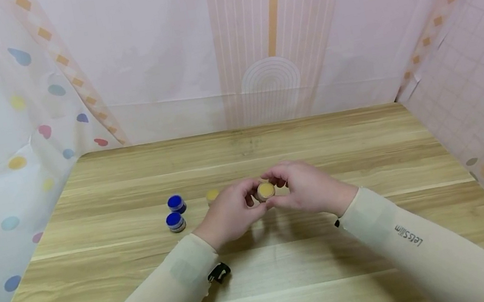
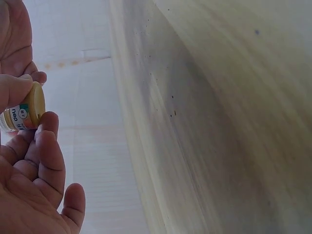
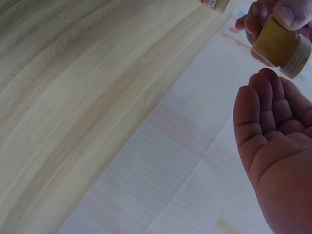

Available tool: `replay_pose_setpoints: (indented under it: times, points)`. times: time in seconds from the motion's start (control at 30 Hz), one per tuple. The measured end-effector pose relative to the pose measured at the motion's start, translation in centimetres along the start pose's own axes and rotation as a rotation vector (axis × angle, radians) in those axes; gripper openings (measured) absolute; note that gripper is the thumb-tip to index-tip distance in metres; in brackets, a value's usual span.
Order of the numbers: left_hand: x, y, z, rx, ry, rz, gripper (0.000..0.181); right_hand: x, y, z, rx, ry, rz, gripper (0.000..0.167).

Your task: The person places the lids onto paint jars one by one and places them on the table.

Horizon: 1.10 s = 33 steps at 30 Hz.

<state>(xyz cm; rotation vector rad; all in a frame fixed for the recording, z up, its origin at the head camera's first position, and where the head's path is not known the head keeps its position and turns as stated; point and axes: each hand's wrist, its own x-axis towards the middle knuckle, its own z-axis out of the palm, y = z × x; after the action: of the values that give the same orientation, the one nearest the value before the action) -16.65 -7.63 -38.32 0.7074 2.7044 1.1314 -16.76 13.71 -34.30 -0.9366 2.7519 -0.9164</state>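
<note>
A small yellow paint jar (image 1: 266,191) with a printed label is held above the table, between the two hands. My left hand (image 1: 233,211) pinches it between thumb and fingers; in the left wrist view the jar (image 2: 22,113) lies on its side in the picture. My right hand (image 1: 307,188) is cupped at the jar's right side. In the right wrist view its fingers (image 3: 247,114) look relaxed and apart from the jar (image 3: 275,43); the right thumb is out of that view, so its contact cannot be told. A second yellow jar (image 1: 212,195) stands behind the left hand, partly hidden.
Two blue jars (image 1: 175,222) stand close together on the wooden table (image 1: 267,301), left of the hands. A black buckle (image 1: 219,272) hangs at the left sleeve. Patterned cloth (image 1: 157,47) hangs behind the table and along both sides.
</note>
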Motion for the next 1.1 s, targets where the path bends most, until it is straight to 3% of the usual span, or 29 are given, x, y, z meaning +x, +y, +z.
replay_pose_setpoints:
  times: [0.33,0.8,0.93,1.1]
  points:
    - [0.07,0.13,-0.10,-0.001,-0.008,-0.015,0.027,-0.06,0.09,-0.13,0.003,-0.007,-0.049,0.033]
    - [0.04,0.23,0.11,0.008,-0.007,-0.007,0.023,-0.11,0.13,0.37,0.016,0.021,-0.004,0.021]
    - [0.04,0.04,0.20,0.002,-0.011,-0.009,0.021,-0.12,0.18,0.44,0.036,0.017,0.031,0.024]
    - [-0.02,0.02,0.10,0.010,-0.016,-0.012,0.019,-0.09,0.41,0.30,0.018,-0.001,-0.015,0.034]
